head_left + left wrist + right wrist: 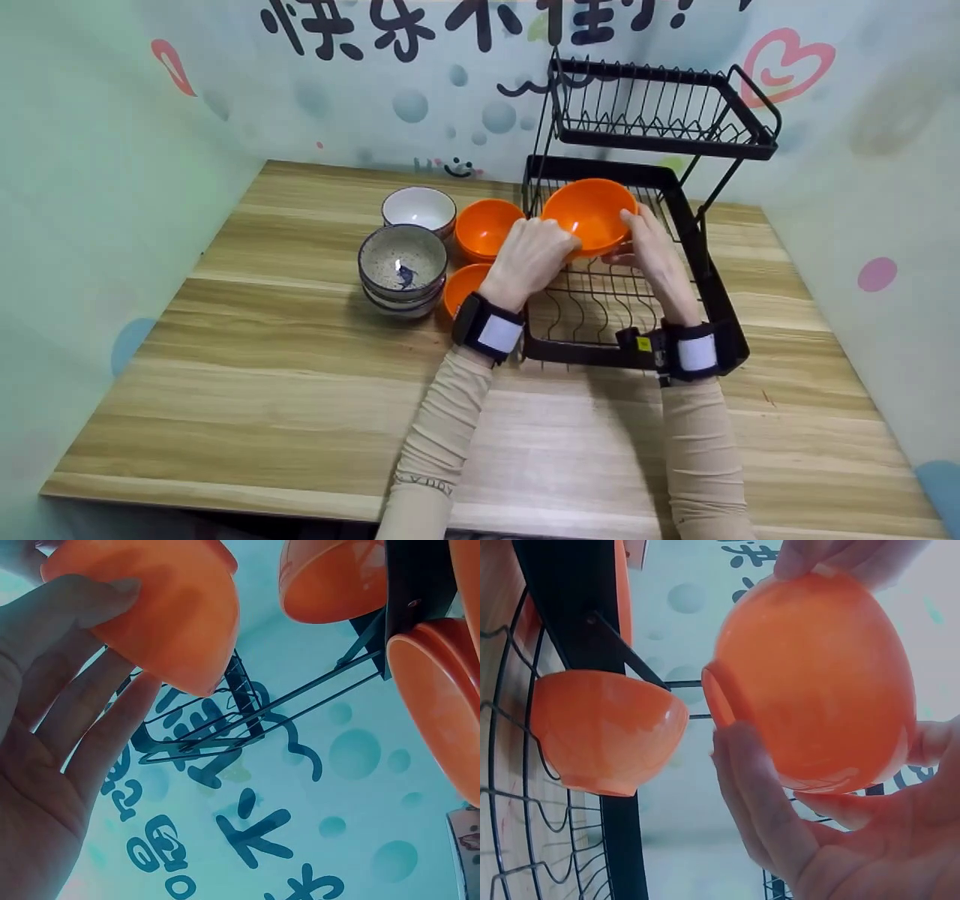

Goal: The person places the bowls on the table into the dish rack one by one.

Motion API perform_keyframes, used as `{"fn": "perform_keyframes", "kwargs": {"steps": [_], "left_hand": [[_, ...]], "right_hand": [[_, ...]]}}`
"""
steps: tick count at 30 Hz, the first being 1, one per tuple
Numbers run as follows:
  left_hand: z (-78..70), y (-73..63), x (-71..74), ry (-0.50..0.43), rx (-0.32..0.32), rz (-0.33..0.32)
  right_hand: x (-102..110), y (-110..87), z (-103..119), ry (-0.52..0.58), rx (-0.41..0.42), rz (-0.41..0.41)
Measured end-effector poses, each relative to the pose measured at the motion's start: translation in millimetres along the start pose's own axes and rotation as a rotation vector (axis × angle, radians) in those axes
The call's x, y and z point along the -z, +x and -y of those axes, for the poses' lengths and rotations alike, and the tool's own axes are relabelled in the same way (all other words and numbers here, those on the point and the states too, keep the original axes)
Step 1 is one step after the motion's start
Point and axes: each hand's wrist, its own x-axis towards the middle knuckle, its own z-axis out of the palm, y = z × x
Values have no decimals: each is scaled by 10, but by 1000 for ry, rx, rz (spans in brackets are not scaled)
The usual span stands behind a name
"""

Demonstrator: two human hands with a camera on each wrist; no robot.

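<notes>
Both hands hold one orange bowl (589,214) above the lower tier of a black dish rack (581,352), its hollow tilted toward the head camera. My left hand (531,259) grips the rim on the left, thumb against the wall in the left wrist view. From the right side, my right hand (656,251) holds the bowl with thumb and fingers; fingertips reach the foot ring in the right wrist view. Another orange bowl (607,731) stands on its side against the rack wires, hidden behind the held bowl or hand in the head view.
Left of the rack are stacked orange bowls (486,225) and a nearer orange bowl (461,291), partly behind the left wrist. Beside them stand stacked speckled grey bowls (394,262) and a white-lined bowl (418,207). The rack's upper wire tier (664,139) overhangs the back.
</notes>
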Motion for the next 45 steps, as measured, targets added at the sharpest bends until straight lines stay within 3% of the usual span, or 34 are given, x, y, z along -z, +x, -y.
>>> {"fn": "perform_keyframes", "kwargs": {"steps": [9, 15, 19, 22, 29, 38, 41, 45], "left_hand": [[17, 13, -10, -70, 24, -8], [32, 2, 3, -114, 95, -31], [47, -3, -36, -118, 169, -11], [69, -14, -84, -119, 241, 44], [101, -57, -150, -84, 400, 252], [93, -76, -167, -100, 498, 446], [90, -71, -170, -100, 498, 482], [90, -71, -173, -87, 491, 488]], "right_hand": [[17, 8, 5, 80, 13, -30], [61, -15, 25, 156, 32, -62], [99, -25, 31, 154, 31, -90], [123, -25, 22, 150, 53, -105], [175, -38, 20, 177, 114, -133], [242, -72, 28, 211, 107, -164], [269, -64, 4, 103, 106, -210], [304, -35, -27, -133, 65, -286]]}}
